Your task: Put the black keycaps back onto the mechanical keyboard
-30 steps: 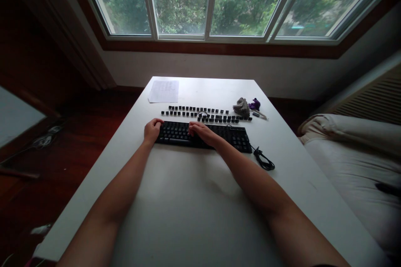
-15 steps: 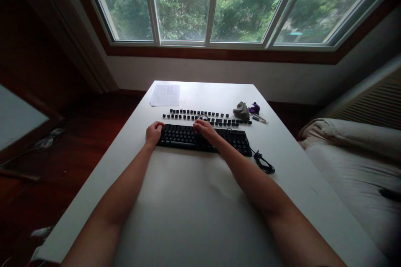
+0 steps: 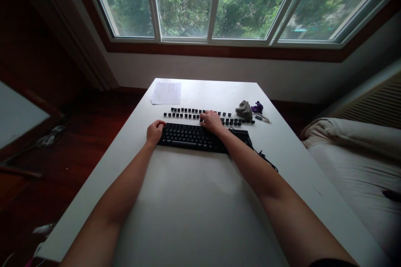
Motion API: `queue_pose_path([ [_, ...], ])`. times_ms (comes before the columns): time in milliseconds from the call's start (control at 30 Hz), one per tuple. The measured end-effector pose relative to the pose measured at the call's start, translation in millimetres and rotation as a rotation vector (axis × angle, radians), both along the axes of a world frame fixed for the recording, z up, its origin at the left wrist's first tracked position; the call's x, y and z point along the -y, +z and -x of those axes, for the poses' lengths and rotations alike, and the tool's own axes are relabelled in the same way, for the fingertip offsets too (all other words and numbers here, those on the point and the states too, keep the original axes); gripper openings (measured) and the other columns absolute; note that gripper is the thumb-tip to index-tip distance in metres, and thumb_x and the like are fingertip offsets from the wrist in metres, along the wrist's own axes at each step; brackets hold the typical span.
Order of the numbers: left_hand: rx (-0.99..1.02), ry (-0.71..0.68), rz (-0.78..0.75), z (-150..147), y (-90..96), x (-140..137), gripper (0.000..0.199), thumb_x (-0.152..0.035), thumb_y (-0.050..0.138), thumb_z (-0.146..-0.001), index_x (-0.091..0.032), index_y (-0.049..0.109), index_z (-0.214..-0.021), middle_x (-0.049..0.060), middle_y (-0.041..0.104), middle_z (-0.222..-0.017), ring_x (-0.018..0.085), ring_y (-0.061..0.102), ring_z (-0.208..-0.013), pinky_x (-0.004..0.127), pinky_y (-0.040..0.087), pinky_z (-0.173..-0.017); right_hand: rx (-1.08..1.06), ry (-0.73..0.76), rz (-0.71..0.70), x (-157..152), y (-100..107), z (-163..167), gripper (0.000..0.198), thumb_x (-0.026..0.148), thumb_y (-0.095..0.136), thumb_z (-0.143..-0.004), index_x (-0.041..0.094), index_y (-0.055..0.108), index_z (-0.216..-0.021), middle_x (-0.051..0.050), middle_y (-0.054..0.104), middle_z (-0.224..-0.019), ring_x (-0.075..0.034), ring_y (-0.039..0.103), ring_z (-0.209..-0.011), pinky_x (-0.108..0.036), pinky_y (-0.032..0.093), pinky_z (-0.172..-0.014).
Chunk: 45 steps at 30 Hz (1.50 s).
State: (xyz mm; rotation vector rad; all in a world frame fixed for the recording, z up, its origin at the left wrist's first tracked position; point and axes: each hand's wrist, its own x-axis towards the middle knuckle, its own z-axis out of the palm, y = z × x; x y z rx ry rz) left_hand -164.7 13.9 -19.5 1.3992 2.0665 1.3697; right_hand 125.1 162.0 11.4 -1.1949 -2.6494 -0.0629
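Probably for steadiness, the left hand [image 3: 155, 132] grips the keyboard [image 3: 188, 135] at its ten o'clock; the right hand [image 3: 212, 121] bends over keycaps [image 3: 194, 116] toward twelve, grip I cannot tell.

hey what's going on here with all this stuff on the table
A person has a keyboard on the white table. The left hand holds its left end, while the right hand is just beyond its far edge, at the rows of loose keycaps; whether it grips one can't be made out. A gray cloth lies to the right of the rows, and a paper lies at the far left.
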Motion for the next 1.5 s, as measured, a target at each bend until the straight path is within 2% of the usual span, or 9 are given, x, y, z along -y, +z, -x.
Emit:
queue_pose_path([
  [233,0.004,0.008,0.002,1.1,-1.1,0.0,0.024,-0.025,0.053,-0.084,-0.023,0.076,-0.090,0.001,0.076,-0.085,0.021,0.068,-0.086,0.030,0.047,-0.080,-0.092,0.059,-0.004,11.6,7.2,1.7,0.013,0.026,0.066,-0.091,0.020,0.073,-0.100,-0.011,0.071,-0.105,-0.028,0.058,-0.101,-0.037,0.040,-0.085],
  [400,-0.004,0.005,0.005,1.4,-1.2,1.2,0.024,-0.026,0.053,-0.084,-0.024,0.076,-0.090,0.001,0.076,-0.086,0.021,0.068,-0.087,0.030,0.047,-0.079,-0.225,0.220,0.173,24.9,11.6,-13.7,0.011,0.020,0.067,-0.090,0.021,0.074,-0.098,-0.005,0.073,-0.093,-0.021,0.063,-0.087,-0.031,0.044,-0.080],
  [633,-0.017,0.017,0.012,0.0,-0.6,1.3,0.024,-0.026,0.052,-0.084,-0.024,0.076,-0.090,0.001,0.076,-0.085,0.021,0.068,-0.086,0.030,0.047,-0.080,-0.297,0.255,0.348,50.4,9.9,-34.0,0.015,0.022,0.065,-0.093,0.023,0.076,-0.103,-0.006,0.075,-0.100,-0.021,0.067,-0.092,-0.031,0.047,-0.081],
  [967,-0.020,0.011,0.007,-2.9,-1.2,1.9,0.025,-0.027,0.051,-0.084,-0.024,0.075,-0.090,0.001,0.075,-0.085,0.021,0.068,-0.086,0.030,0.048,-0.082,-0.275,0.239,0.299,57.4,1.5,-37.3,0.010,0.025,0.071,-0.090,0.022,0.077,-0.098,-0.007,0.068,-0.101,-0.021,0.062,-0.093,-0.032,0.047,-0.083],
  [1500,-0.028,0.013,0.017,-7.5,0.2,1.1,0.026,-0.027,0.051,-0.084,-0.024,0.075,-0.090,0.001,0.075,-0.086,0.021,0.068,-0.087,0.030,0.049,-0.082,-0.299,0.204,0.292,67.1,-3.3,-40.1,0.008,0.022,0.068,-0.088,0.021,0.067,-0.096,-0.006,0.066,-0.095,-0.021,0.056,-0.096,-0.032,0.042,-0.085],
])
